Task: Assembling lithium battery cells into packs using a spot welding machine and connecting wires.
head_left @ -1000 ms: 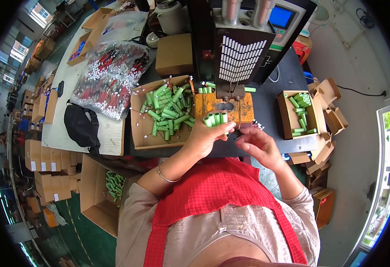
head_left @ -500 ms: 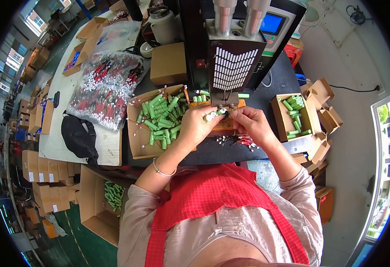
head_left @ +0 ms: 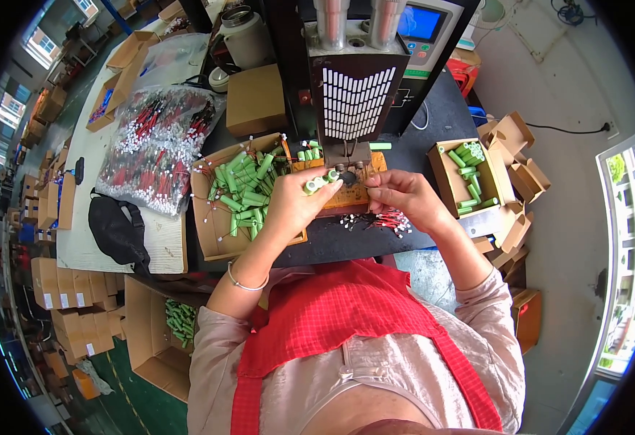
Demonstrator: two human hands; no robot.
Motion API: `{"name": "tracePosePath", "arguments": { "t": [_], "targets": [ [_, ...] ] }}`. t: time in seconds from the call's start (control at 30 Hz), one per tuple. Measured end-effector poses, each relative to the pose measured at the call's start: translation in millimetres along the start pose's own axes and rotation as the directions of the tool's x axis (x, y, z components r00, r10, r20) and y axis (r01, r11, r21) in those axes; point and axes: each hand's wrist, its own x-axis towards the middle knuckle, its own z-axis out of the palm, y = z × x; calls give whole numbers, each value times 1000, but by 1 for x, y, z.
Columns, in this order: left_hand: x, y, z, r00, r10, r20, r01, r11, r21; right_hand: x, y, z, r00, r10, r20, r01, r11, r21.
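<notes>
My left hand (head_left: 296, 206) is closed round a few small green cylindrical battery cells (head_left: 320, 182), their pale ends showing, just left of the welding machine's electrodes (head_left: 349, 168). Under the electrodes lies a worn orange-brown work block (head_left: 350, 194). At the block's right edge my right hand (head_left: 408, 197) has its thumb and forefinger pinched together; what they hold, if anything, is too small to make out. Below that hand, on the dark bench, is a small pile of red and black wire leads (head_left: 386, 220) with white connectors.
An open carton of wired green cells (head_left: 200, 210) stands left, another carton of cells (head_left: 504, 190) right. Behind the block rises the welding machine (head_left: 354, 101). Farther left are a clear bag of wire leads (head_left: 147, 145), a closed brown box (head_left: 256, 100) and a black pouch (head_left: 117, 230).
My hands have drawn apart: the left has moved away from the electrodes with the cells, and the right has separated from them. The whole view has shifted slightly.
</notes>
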Motion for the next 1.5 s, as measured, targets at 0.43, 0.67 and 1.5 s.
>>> {"name": "tracePosePath", "arguments": {
  "t": [0.43, 0.67, 1.5],
  "targets": [
    [0, -7, 6, 1000, 0, 18, 3, 985, -170, 5, -6, 14, 998, -31, -47, 21, 982, -185],
    [4, -4, 10, 977, 205, -53, -206, 979, -6, 12, -5, 14, 998, -10, -55, -1, 981, -196],
    [-11, -46, -70, 964, -130, -233, 119, 991, -61, -17, 47, -77, 962, -251, 110, 231, 528, -817]
  ]
}}
